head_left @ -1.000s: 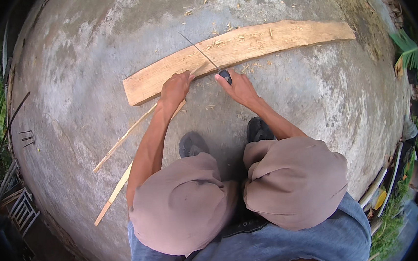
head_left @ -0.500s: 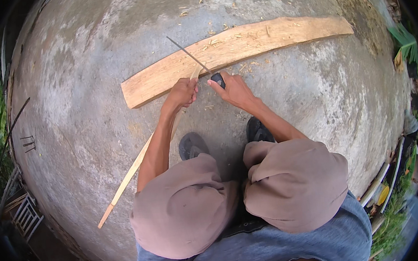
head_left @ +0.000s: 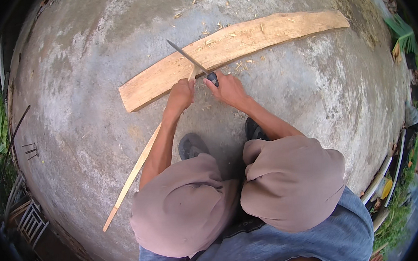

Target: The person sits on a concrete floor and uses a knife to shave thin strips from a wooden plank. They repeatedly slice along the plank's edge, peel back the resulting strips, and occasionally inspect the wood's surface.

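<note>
1. Our left hand (head_left: 180, 94) is clamped around a pale wooden strip (head_left: 136, 170); our right hand (head_left: 229, 90) is wrapped around the handle of a knife (head_left: 188, 59).
2. One end of the strip slants lower left over the floor (head_left: 84, 106); its tip lies over the plank (head_left: 246, 43), by the blade. We cannot tell whether they touch.
3. Shavings (head_left: 207, 43) on plank and floor suggest some cutting is done.
4. We judge this 1 strip unfinished; how much remains, we cannot tell.
</note>
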A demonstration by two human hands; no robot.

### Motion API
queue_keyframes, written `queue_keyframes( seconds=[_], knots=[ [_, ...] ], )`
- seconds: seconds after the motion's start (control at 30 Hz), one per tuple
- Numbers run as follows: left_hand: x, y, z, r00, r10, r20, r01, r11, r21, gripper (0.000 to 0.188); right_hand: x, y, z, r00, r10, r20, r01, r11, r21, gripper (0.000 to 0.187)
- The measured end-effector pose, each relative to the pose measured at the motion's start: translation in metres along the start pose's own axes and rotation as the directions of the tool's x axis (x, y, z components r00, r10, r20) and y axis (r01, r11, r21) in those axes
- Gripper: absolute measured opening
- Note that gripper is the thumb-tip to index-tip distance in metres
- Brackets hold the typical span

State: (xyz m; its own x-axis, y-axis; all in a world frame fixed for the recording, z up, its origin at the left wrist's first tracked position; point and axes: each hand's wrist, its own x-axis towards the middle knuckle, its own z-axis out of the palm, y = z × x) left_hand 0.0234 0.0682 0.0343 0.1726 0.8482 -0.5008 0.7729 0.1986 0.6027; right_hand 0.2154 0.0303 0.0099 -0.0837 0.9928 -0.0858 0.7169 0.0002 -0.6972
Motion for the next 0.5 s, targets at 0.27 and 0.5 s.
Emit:
queue_keyframes(
  seconds=[0.27,0.5],
  knots=[
    [-0.003,0.004,-0.001,1.000,0.006,0.000,-0.006,1.000,-0.018,0.047,-0.003,0.001,0.000,0.998,0.054,0.036,-0.055,0.998,0.021,0.054],
    [-0.002,-0.007,0.003,0.999,0.016,-0.031,-0.016,1.000,-0.026,0.049,-0.008,-0.002,0.003,1.000,-0.013,-0.002,0.013,0.999,0.035,0.055]
  ],
)
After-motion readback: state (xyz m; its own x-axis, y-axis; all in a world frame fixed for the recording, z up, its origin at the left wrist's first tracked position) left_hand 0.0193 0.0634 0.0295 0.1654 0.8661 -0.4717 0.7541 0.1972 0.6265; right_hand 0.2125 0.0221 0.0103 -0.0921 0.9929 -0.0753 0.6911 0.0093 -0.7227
